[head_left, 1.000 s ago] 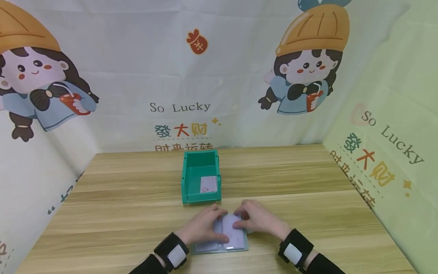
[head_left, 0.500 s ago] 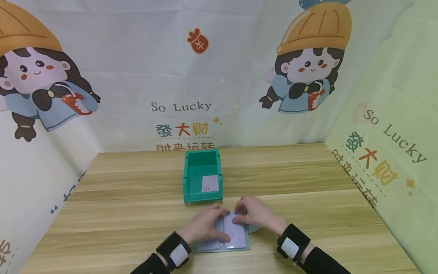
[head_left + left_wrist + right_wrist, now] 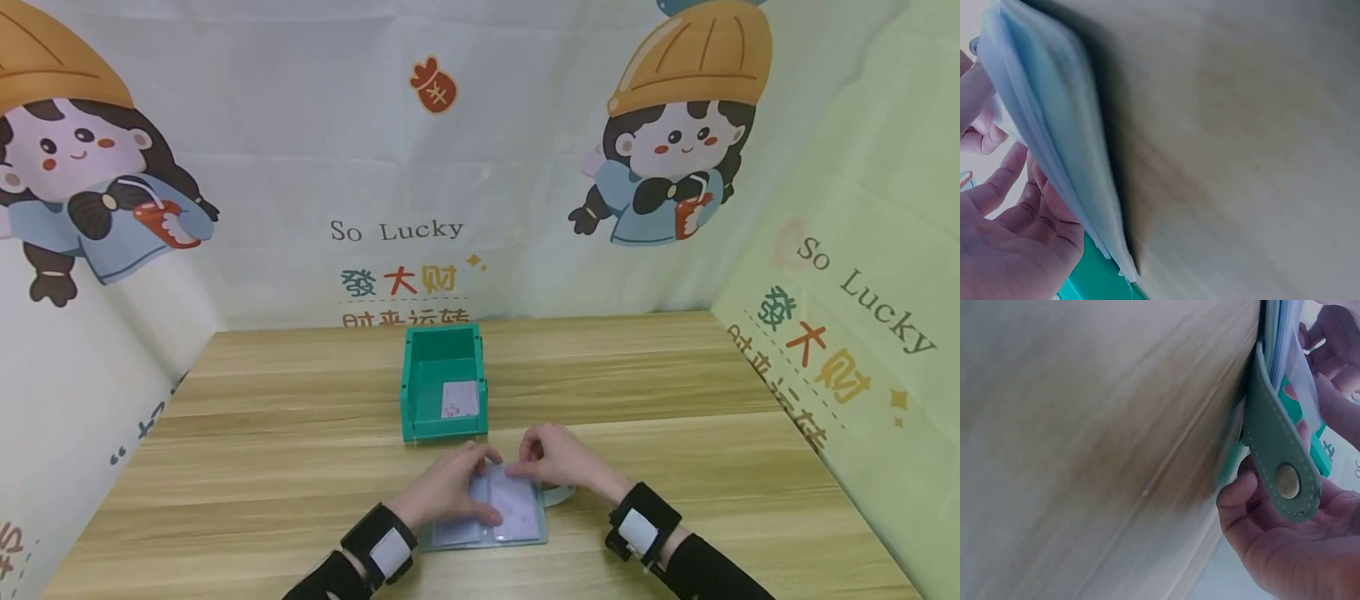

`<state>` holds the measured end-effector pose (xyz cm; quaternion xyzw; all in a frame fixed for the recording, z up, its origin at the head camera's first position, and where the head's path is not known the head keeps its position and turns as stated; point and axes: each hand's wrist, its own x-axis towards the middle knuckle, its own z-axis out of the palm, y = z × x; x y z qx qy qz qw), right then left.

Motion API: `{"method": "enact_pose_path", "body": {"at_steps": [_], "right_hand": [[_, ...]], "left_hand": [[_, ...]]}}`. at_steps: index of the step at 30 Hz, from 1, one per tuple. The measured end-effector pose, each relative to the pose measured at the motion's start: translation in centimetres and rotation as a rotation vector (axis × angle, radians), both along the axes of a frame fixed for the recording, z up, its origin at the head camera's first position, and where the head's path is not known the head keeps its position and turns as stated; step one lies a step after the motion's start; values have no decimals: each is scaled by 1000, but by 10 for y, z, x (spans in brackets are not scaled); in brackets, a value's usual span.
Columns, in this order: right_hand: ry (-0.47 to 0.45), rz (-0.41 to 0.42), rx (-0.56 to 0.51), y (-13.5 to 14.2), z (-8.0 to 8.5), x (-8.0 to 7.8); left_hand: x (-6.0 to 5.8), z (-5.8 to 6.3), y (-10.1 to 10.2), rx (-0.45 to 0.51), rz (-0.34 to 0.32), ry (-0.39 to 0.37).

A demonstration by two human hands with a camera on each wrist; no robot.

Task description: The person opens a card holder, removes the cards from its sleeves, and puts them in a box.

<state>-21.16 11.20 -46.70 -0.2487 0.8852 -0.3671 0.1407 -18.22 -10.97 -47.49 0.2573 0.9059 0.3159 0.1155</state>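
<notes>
A pale green card holder (image 3: 543, 533) lies spread on the table with clear card sleeves inside. My left hand (image 3: 442, 496) holds it from the left, thumb across the pages and fingers bent at the top edge. My right hand (image 3: 566, 462) pinches the upper right corner of the right-hand sleeve (image 3: 517, 504). In the right wrist view, the green strap (image 3: 1275, 444) with its round snap (image 3: 1287, 481) sticks out beside the right fingers, and the see-through sleeve stands between thumb and forefinger. The left wrist view shows the stacked pages (image 3: 1035, 106) edge-on against the fingers.
A green open-topped bin (image 3: 442, 432) stands just beyond the hands. Inside it lies a small pale printed card (image 3: 460, 398). Printed cloth (image 3: 510, 167) hangs behind and beside the wooden table (image 3: 262, 450).
My right hand has shifted slightly up along the right-hand sleeve, and more of the strap shows below it. My left hand stays nearly in place.
</notes>
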Motion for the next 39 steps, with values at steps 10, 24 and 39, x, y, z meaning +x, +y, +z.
{"method": "enact_pose_path", "body": {"at_steps": [10,24,39], "right_hand": [[-106,97,-103,3,7,4],[-112,256,-122,-13,14,14],[-15,261,-52,-16,6,15]], "left_hand": [[-10,1,-16,188,20,-111],[-9,9,-38,324,30,-240],[-1,15,-44,230,210,-211]]}}
